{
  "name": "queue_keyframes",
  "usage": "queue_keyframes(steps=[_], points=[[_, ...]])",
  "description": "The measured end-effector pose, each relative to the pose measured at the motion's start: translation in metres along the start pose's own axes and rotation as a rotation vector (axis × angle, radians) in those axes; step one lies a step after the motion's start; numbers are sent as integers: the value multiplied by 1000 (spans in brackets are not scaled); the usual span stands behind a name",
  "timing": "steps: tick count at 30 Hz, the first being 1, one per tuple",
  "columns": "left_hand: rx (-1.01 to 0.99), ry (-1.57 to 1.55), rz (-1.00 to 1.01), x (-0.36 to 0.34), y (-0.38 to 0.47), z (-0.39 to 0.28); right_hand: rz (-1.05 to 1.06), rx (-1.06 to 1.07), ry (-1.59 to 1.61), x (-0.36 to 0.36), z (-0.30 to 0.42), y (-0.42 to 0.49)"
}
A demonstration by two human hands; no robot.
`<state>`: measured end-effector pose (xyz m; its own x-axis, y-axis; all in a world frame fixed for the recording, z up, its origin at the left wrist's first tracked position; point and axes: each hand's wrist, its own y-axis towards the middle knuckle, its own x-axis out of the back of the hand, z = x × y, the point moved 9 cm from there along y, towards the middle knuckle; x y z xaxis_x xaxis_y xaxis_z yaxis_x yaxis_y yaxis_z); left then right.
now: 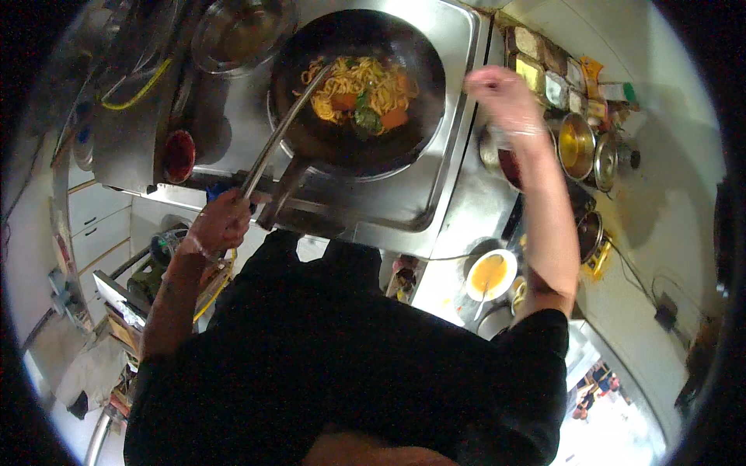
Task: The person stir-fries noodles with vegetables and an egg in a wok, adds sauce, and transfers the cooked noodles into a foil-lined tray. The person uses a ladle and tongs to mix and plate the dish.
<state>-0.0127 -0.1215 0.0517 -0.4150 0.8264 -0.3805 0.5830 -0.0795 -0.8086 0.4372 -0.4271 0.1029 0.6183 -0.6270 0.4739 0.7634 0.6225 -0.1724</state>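
My left hand [220,224] grips the long metal handle of a cooking utensil [281,128], whose far end rests among noodles [373,81] in a dark wok [355,152]. With the noodles lie orange pieces [394,119] and a green leafy vegetable [367,115]. The wok sits on the stove, its own handle [285,189] pointing towards me. My right hand [501,93] is raised to the right of the wok, near a seasoning rack [545,64]. Its fingers look curled but are blurred, and whether they hold anything cannot be made out.
A metal bowl [242,35] stands left of the wok, and a small red bowl [179,156] is nearer me. On the right counter are metal pots [576,145] and a white bowl of orange liquid with a spoon [492,275]. The wall [653,192] rises beyond them.
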Motion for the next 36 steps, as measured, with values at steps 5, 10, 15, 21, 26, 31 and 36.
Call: queue_keyframes(steps=[5, 10, 15, 21, 26, 31, 36], points=[[-71, 117, 135, 17, -7, -14, -35, -47, 96, -170, 3, -12], [-441, 177, 478, 0, -32, -50, -322, -219, -193, -207, -19, -15], [-136, 113, 277, 24, 2, -20, -422, -165, -41, -203, 29, -57], [-194, 229, 360, -27, 17, 9, -114, -375, 427, -314, 81, -115], [-555, 739, 359, -50, 23, 10, -459, -484, 351, -278, 70, -145], [-997, 1077, -250, -8, 33, -5, -309, -451, 506, -260, 80, -223], [-351, 384, 138, -18, 91, 44, -95, -646, 540, -284, 77, -289]])
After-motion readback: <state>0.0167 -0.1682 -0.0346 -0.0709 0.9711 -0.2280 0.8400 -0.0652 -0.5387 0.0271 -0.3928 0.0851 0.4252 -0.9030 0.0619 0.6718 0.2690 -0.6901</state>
